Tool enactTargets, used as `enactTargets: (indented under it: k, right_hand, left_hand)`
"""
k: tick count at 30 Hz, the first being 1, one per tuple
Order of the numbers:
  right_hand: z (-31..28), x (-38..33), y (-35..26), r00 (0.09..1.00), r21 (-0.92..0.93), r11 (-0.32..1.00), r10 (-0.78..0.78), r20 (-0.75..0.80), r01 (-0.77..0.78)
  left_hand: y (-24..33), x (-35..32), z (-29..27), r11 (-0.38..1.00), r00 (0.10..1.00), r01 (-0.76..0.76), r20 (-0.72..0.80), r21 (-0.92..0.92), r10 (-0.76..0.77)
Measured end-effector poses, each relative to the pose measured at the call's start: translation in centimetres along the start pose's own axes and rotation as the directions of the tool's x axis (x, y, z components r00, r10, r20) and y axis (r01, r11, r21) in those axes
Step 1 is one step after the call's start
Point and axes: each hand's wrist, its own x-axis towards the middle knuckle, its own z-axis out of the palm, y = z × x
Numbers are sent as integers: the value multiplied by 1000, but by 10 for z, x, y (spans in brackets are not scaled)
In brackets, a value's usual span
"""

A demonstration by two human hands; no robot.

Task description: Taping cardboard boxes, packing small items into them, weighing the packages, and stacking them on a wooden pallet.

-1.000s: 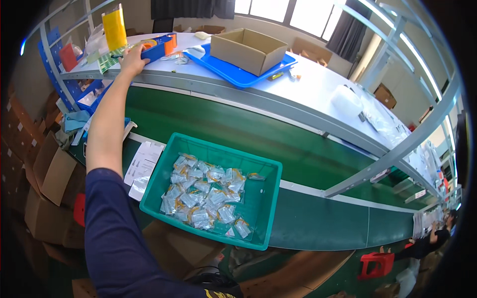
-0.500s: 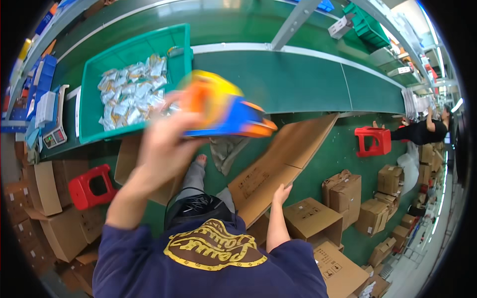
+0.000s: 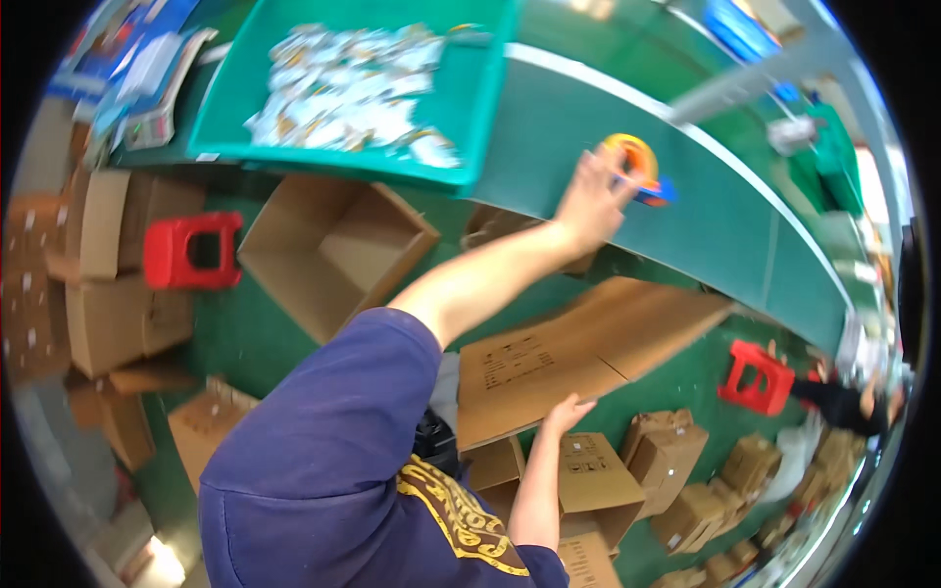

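My left hand (image 3: 592, 200) is stretched out over the green work surface with its fingers on a tape dispenser (image 3: 647, 186), blue and orange with a yellow roll. Slight blur softens the fingers, and part of the dispenser is hidden behind them. Lower down, my right hand (image 3: 567, 416) grips the near edge of a folded flat cardboard carton (image 3: 549, 367). This carton slants beside the surface's edge, printed side up. A green plastic bin (image 3: 480, 127) holding many small silvery packets (image 3: 353, 88) stands left of my reaching arm.
An opened cardboard box (image 3: 338, 250) sits on the floor below the bin, beside a red stool (image 3: 193, 251). Another red stool (image 3: 756, 378) and a person in dark clothes (image 3: 848, 404) are at the right. Several cartons (image 3: 667, 461) stack at lower right; a metal post (image 3: 755, 83) rises behind.
My left hand has carried the tape dispenser rightward, away from the bin, to the work surface. The view has turned. My right hand keeps hold of the carton.
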Motion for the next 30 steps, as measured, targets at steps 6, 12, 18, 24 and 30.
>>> enactTargets:
  k: [6,12,18,24,30]
  right_hand:
    - [42,-27,-61,999,-84,995,-46,-6,45]
    - [20,-2,-28,993,-146,985,-102,-51,94]
    - [33,-11,-39,995,-175,983,-68,-78,53]
    - [4,32,-10,982,-286,940,-187,15,183]
    - [22,-18,-30,995,-110,989,-97,5,97]
  left_hand:
    - [-87,-219,-200,782,744,617,257,92,-617]
    - [-177,-433,-284,528,374,638,375,560,-849]
    - [-189,-512,-306,-220,-163,975,-629,13,-760]
    - [-211,-538,-321,-218,-229,973,-411,-73,-882]
    - [-280,-542,-422,-171,-65,967,-462,191,-885]
